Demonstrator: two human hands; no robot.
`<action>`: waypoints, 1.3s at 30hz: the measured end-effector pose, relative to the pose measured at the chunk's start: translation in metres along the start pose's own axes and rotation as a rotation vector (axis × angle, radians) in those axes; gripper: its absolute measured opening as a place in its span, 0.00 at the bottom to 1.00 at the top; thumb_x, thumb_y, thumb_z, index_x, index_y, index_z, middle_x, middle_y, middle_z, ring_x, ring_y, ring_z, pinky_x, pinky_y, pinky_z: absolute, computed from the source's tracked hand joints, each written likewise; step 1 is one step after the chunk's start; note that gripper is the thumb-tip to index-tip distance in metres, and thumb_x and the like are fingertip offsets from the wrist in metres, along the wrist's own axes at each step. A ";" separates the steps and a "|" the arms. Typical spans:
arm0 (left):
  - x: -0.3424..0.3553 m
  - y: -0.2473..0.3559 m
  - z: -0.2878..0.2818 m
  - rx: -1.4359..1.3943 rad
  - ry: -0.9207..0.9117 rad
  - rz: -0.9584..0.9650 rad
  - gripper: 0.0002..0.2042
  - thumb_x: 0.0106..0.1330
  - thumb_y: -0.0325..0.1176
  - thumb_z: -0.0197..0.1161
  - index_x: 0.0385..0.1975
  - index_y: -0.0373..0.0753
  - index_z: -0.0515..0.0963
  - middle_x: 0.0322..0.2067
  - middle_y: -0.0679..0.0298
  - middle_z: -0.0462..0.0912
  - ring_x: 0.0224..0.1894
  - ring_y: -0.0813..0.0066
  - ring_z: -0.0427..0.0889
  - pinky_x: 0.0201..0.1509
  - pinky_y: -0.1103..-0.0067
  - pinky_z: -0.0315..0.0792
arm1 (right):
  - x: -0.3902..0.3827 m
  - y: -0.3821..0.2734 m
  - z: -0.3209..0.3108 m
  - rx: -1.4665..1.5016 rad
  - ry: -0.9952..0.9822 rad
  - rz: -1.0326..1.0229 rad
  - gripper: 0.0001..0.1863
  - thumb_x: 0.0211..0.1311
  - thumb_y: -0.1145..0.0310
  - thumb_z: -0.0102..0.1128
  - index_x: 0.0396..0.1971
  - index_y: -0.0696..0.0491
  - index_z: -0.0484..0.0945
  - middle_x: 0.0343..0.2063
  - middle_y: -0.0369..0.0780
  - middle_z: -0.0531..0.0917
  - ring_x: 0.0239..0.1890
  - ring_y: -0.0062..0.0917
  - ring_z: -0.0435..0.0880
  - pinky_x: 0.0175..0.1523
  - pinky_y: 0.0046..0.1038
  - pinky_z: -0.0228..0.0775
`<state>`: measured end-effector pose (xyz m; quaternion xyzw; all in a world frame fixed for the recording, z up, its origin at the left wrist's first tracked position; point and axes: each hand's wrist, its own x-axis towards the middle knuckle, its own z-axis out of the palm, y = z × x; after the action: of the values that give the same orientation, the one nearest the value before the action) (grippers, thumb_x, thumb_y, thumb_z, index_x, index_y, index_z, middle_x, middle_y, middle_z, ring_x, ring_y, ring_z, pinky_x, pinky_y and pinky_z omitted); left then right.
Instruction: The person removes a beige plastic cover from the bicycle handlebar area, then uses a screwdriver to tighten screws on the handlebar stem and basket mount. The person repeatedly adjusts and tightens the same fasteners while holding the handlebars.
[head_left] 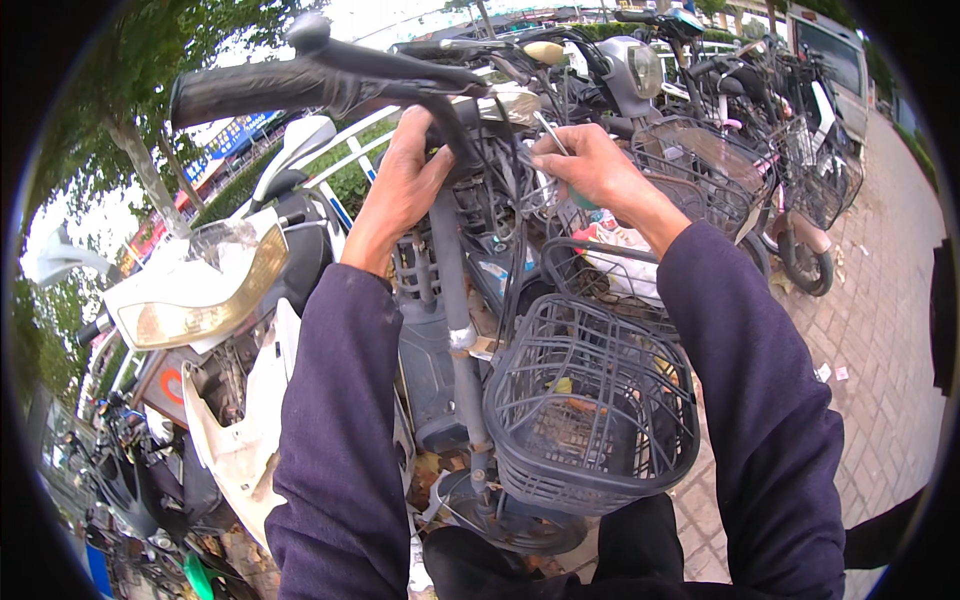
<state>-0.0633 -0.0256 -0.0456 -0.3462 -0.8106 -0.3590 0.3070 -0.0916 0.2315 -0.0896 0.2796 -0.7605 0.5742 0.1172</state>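
My left hand [405, 185] is closed around the dark handlebar stem [450, 140] of an upright scooter or bicycle, just below its black grip [260, 95] and brake lever. My right hand [600, 175] is closed on a slender metal tool [548, 130], with a bit of green, perhaps its handle, showing under the fingers. It is beside a tangle of cables and the front fittings right of the stem; whether the tool touches them is unclear. The grey steering column [450, 260] runs down past a black wire basket [590, 420] holding dry leaves.
A damaged white scooter with a headlight [200, 300] stands at left. Several bicycles and scooters crowd ahead and right, some with baskets [820, 180], one holding a coloured bag [610, 250]. A paved walkway [870, 300] runs along the right, with a white vehicle [830, 50] farther back.
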 end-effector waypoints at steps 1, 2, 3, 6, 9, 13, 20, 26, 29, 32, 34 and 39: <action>0.001 0.001 0.001 -0.031 -0.003 -0.013 0.20 0.67 0.19 0.60 0.59 0.36 0.72 0.51 0.58 0.75 0.55 0.65 0.76 0.61 0.73 0.70 | 0.001 0.001 0.002 0.024 0.022 -0.036 0.12 0.66 0.69 0.66 0.44 0.61 0.85 0.29 0.38 0.85 0.22 0.18 0.81 0.31 0.26 0.73; 0.001 0.002 0.003 -0.060 -0.005 -0.030 0.20 0.68 0.19 0.60 0.59 0.36 0.72 0.52 0.59 0.75 0.55 0.67 0.76 0.60 0.74 0.70 | 0.001 0.002 0.005 0.037 0.046 -0.049 0.12 0.67 0.69 0.66 0.45 0.60 0.85 0.28 0.38 0.85 0.23 0.18 0.80 0.32 0.26 0.73; 0.000 0.004 0.003 -0.089 -0.005 -0.050 0.19 0.69 0.18 0.59 0.59 0.37 0.71 0.52 0.60 0.75 0.54 0.70 0.76 0.60 0.75 0.70 | 0.000 0.003 0.008 0.049 0.068 -0.058 0.13 0.68 0.68 0.66 0.46 0.60 0.85 0.28 0.37 0.85 0.24 0.17 0.80 0.33 0.26 0.73; -0.004 0.010 0.004 -0.078 -0.005 -0.139 0.19 0.71 0.17 0.56 0.61 0.38 0.70 0.52 0.63 0.76 0.54 0.75 0.76 0.58 0.78 0.71 | -0.005 0.007 0.016 -0.228 0.241 -0.159 0.16 0.65 0.61 0.65 0.48 0.51 0.87 0.39 0.46 0.88 0.42 0.38 0.88 0.49 0.38 0.77; -0.005 0.015 0.003 -0.087 -0.027 -0.176 0.24 0.75 0.19 0.54 0.69 0.39 0.63 0.52 0.65 0.78 0.49 0.81 0.78 0.51 0.82 0.73 | -0.009 0.010 0.017 -0.235 0.317 -0.238 0.16 0.65 0.60 0.65 0.48 0.49 0.88 0.43 0.48 0.87 0.50 0.43 0.85 0.55 0.42 0.74; -0.002 0.016 0.005 -0.074 -0.016 -0.152 0.23 0.75 0.18 0.52 0.67 0.41 0.65 0.50 0.65 0.78 0.44 0.83 0.78 0.44 0.83 0.72 | -0.003 0.010 0.014 -0.068 0.123 -0.211 0.16 0.66 0.62 0.64 0.49 0.50 0.87 0.41 0.46 0.88 0.47 0.40 0.86 0.53 0.38 0.74; -0.001 0.011 0.006 -0.112 -0.012 -0.130 0.23 0.74 0.16 0.52 0.68 0.40 0.65 0.51 0.64 0.78 0.48 0.82 0.78 0.49 0.81 0.74 | 0.011 0.010 0.019 -0.011 0.108 -0.125 0.13 0.64 0.63 0.67 0.44 0.53 0.89 0.30 0.42 0.87 0.35 0.29 0.86 0.46 0.35 0.74; 0.000 0.007 0.000 -0.067 -0.031 -0.132 0.23 0.74 0.18 0.55 0.68 0.38 0.66 0.56 0.61 0.78 0.55 0.76 0.79 0.57 0.79 0.74 | 0.012 0.012 0.015 -0.237 0.136 -0.355 0.12 0.65 0.61 0.65 0.42 0.51 0.88 0.35 0.45 0.88 0.41 0.41 0.86 0.49 0.40 0.74; 0.012 0.007 -0.010 0.034 -0.075 -0.162 0.17 0.72 0.27 0.62 0.59 0.35 0.75 0.51 0.62 0.80 0.51 0.76 0.80 0.56 0.78 0.74 | 0.009 0.013 0.014 -0.270 0.162 -0.403 0.13 0.67 0.59 0.62 0.41 0.51 0.88 0.37 0.46 0.87 0.45 0.44 0.85 0.50 0.43 0.74; 0.024 0.010 -0.017 0.018 -0.138 -0.370 0.14 0.71 0.35 0.65 0.51 0.35 0.80 0.43 0.65 0.82 0.46 0.77 0.79 0.52 0.77 0.74 | 0.010 0.011 0.014 -0.199 0.178 -0.366 0.13 0.67 0.59 0.61 0.41 0.52 0.88 0.34 0.46 0.87 0.42 0.44 0.86 0.49 0.43 0.73; 0.030 0.012 -0.016 0.061 -0.137 -0.323 0.16 0.68 0.43 0.68 0.43 0.34 0.83 0.36 0.68 0.81 0.41 0.79 0.77 0.48 0.78 0.72 | 0.012 0.010 0.013 -0.144 0.168 -0.249 0.14 0.67 0.59 0.62 0.41 0.53 0.88 0.31 0.46 0.87 0.40 0.42 0.87 0.48 0.42 0.73; 0.031 0.014 -0.001 0.045 -0.015 -0.330 0.14 0.64 0.41 0.71 0.36 0.35 0.83 0.32 0.69 0.79 0.36 0.82 0.75 0.42 0.80 0.70 | 0.020 0.013 0.013 0.026 0.106 -0.138 0.15 0.65 0.58 0.63 0.41 0.54 0.88 0.29 0.45 0.87 0.37 0.36 0.88 0.48 0.39 0.74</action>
<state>-0.0704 -0.0089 -0.0166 -0.2043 -0.8665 -0.3835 0.2455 -0.1133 0.2161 -0.0938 0.3021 -0.7246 0.5885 0.1932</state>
